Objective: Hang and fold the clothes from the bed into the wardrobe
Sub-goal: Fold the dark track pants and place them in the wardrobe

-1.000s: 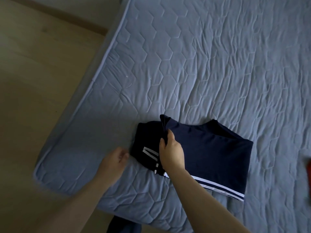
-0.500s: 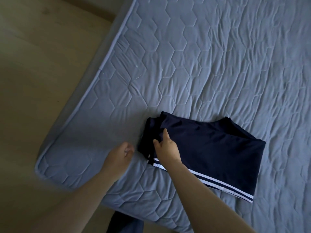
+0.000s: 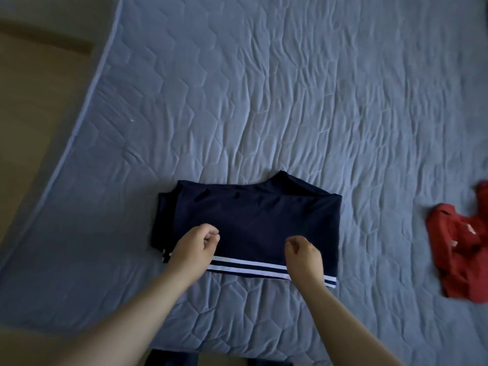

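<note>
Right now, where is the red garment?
In the head view, the red garment lies crumpled at the far right on the bed, to the right of the folded navy garment and apart from it.

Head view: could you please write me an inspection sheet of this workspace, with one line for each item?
Surface: blue quilted bed cover, wrinkled.
Job's things: navy garment with white stripes, folded flat near the bed's near edge; red garment, crumpled, lying apart to its right.
Clutter: nothing seen.
Grippers: left hand and right hand are both over the navy garment's striped edge, fingers curled; whether they pinch the cloth cannot be told.
Cables: nothing seen.
Surroundings: wooden floor left of the bed; dark shape at the picture's bottom edge, too cut off to identify.
</note>
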